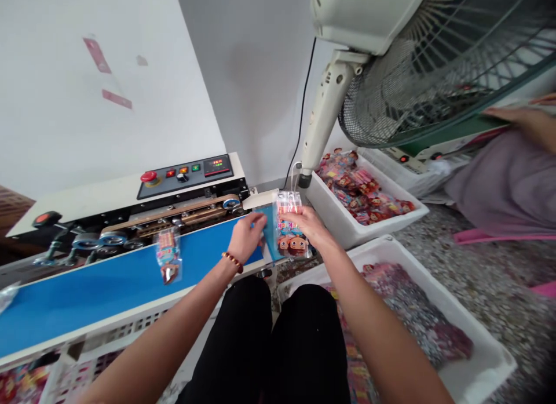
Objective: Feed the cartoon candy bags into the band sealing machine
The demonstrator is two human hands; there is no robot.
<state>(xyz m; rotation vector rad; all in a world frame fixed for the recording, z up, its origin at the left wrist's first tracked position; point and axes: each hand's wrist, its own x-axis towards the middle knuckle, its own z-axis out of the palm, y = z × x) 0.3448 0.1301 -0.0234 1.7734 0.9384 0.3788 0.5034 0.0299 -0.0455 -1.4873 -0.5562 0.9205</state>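
Observation:
My right hand grips a clear plastic packet with a printed card and brown cartoon faces inside. It may be more than one packet; I cannot tell. Beside it, my left hand, with a beaded bracelet on the wrist, is closed over the right end of the blue conveyor belt. Whatever its curled fingers hold is hidden. Farther left, another filled packet lies on the belt, its top edge at the rollers of the sealing machine.
A standing fan looms at upper right. One white bin of packets stands beyond my right hand, and another white bin is by my right leg. A person in grey works at far right. A perforated crate sits under the belt.

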